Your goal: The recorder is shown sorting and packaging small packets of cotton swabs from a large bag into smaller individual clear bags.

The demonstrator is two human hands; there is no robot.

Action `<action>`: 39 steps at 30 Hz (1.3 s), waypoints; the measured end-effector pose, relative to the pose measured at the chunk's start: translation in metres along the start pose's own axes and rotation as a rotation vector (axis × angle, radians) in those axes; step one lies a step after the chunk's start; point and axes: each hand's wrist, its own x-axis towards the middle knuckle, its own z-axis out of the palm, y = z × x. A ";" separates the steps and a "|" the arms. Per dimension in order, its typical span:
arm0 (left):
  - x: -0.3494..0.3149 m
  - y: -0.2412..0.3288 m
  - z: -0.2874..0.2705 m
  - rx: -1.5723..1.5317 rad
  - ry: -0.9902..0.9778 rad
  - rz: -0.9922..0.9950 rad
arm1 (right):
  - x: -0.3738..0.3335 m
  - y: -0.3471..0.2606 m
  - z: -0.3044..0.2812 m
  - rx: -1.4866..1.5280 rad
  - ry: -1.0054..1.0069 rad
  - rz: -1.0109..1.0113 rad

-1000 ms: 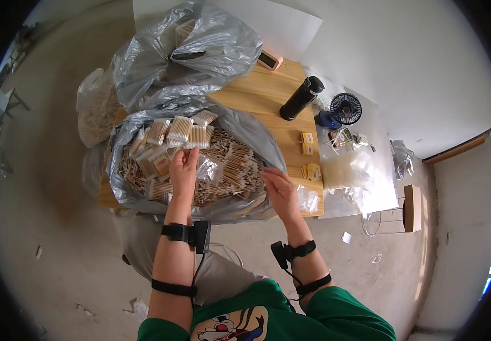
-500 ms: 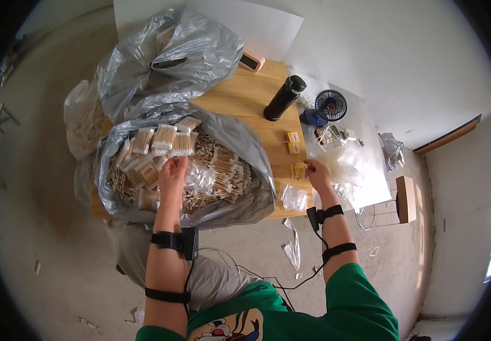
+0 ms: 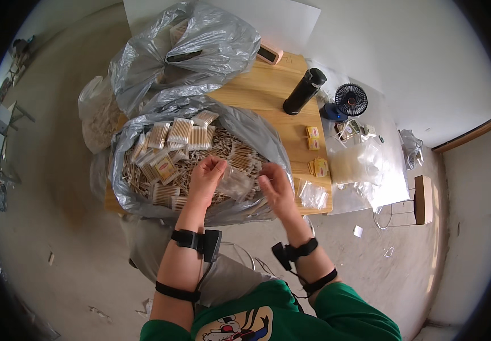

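Note:
My left hand is closed in a pinch on a small clear plastic bag, above a pile of loose cotton swabs. At the bag's right side is my right hand, its thumb and fingers bent together; whatever it grips is too small to make out. The swabs fill a large grey plastic sack. On their left part lie several filled packs of cotton swabs, one with a yellow label card showing through.
Along the wooden table's right side are yellow label cards, small yellow stacks, empty clear bags and a black bottle. Farther right stands a small fan. Another grey sack sits at the back.
My right hand has left the yellow cards and come left to the clear bag. My left hand still holds the bag, now slightly farther right. The whole view has shifted a little.

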 end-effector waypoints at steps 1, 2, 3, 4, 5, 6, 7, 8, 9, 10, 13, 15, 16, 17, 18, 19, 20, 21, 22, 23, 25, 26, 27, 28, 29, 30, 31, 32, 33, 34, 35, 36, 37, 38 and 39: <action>-0.001 0.001 0.001 0.037 -0.012 0.007 | -0.003 0.004 0.010 0.005 0.002 -0.001; -0.001 0.002 0.003 0.042 -0.013 0.009 | -0.005 0.010 0.018 0.138 -0.023 0.153; -0.001 0.002 0.006 0.040 -0.014 0.023 | -0.007 0.013 0.022 0.271 -0.051 0.307; -0.002 0.002 0.005 0.039 -0.007 0.037 | -0.007 0.012 0.027 0.337 -0.004 0.335; -0.002 0.000 0.004 0.044 0.000 0.040 | -0.008 0.011 0.031 0.343 -0.011 0.336; 0.001 -0.005 0.003 0.087 0.062 0.149 | -0.009 0.009 0.034 0.239 0.050 0.263; 0.003 -0.007 0.003 0.128 0.119 0.257 | -0.010 0.004 0.034 0.131 0.115 0.188; 0.004 -0.008 0.001 0.138 0.139 0.277 | -0.010 -0.002 0.035 -0.004 0.135 0.136; 0.003 -0.009 -0.004 0.138 0.142 0.279 | -0.011 -0.002 0.036 -0.004 0.131 0.135; 0.004 -0.007 -0.003 0.070 0.179 0.201 | -0.011 -0.002 0.033 -0.021 0.171 0.127; 0.003 0.000 -0.004 0.085 0.104 0.110 | -0.011 -0.001 0.027 -0.015 0.214 0.109; 0.001 -0.002 0.001 0.276 -0.052 0.068 | -0.012 0.000 0.027 0.011 0.213 0.100; 0.000 -0.003 0.005 0.370 -0.136 0.044 | -0.013 -0.001 0.028 -0.023 0.194 0.085; -0.002 -0.003 0.008 0.367 -0.144 0.041 | -0.013 -0.002 0.030 -0.056 0.175 0.071; -0.005 -0.003 0.011 0.408 -0.073 0.075 | -0.014 -0.003 0.031 -0.064 0.182 0.084; -0.007 -0.001 0.013 0.450 0.002 0.113 | -0.015 -0.006 0.033 -0.066 0.185 0.083; -0.005 -0.005 0.012 0.485 0.052 0.147 | -0.015 -0.007 0.033 -0.067 0.181 0.098; -0.004 -0.007 0.013 0.485 0.050 0.147 | -0.016 -0.007 0.034 -0.067 0.175 0.113; -0.004 -0.007 0.014 0.497 0.087 0.217 | -0.015 -0.006 0.036 -0.072 0.186 0.080; -0.004 -0.006 0.015 0.509 0.124 0.288 | -0.016 -0.006 0.037 -0.068 0.183 0.080; -0.004 -0.004 0.014 0.492 0.146 0.240 | -0.017 -0.007 0.038 0.092 0.188 0.144; -0.004 -0.003 0.015 0.472 0.164 0.191 | -0.016 -0.004 0.038 0.092 0.191 0.144; -0.003 -0.003 0.014 0.472 0.161 0.191 | -0.014 0.000 0.039 0.290 0.179 0.220; -0.002 -0.002 0.011 0.408 0.161 0.160 | -0.014 0.004 0.041 0.489 0.163 0.296; -0.002 -0.001 0.010 0.343 0.159 0.128 | -0.015 0.006 0.041 0.490 0.164 0.296; -0.003 -0.002 0.010 0.345 0.158 0.128 | -0.017 0.008 0.041 0.457 0.150 0.306; -0.006 0.002 0.014 0.397 0.132 0.149 | -0.019 0.010 0.042 0.424 0.136 0.316; -0.008 0.004 0.016 0.450 0.106 0.171 | -0.019 0.011 0.038 0.316 0.152 0.249; -0.006 0.001 0.015 0.452 0.106 0.171 | -0.019 0.013 0.036 0.319 0.152 0.250; -0.004 -0.001 0.015 0.518 0.081 0.262 | -0.017 0.013 0.035 0.234 0.216 0.223; -0.002 -0.004 0.015 0.582 0.055 0.353 | -0.015 0.012 0.035 0.149 0.280 0.195; -0.003 -0.008 0.015 0.564 0.052 0.348 | -0.013 0.011 0.037 0.001 0.333 0.170; -0.002 -0.010 0.015 0.564 0.048 0.349 | -0.012 0.017 0.035 0.001 0.337 0.168; -0.002 -0.012 0.016 0.552 0.062 0.294 | -0.010 0.026 0.032 -0.174 0.360 0.089; -0.001 -0.014 0.017 0.541 0.076 0.239 | -0.009 0.033 0.029 -0.349 0.382 0.010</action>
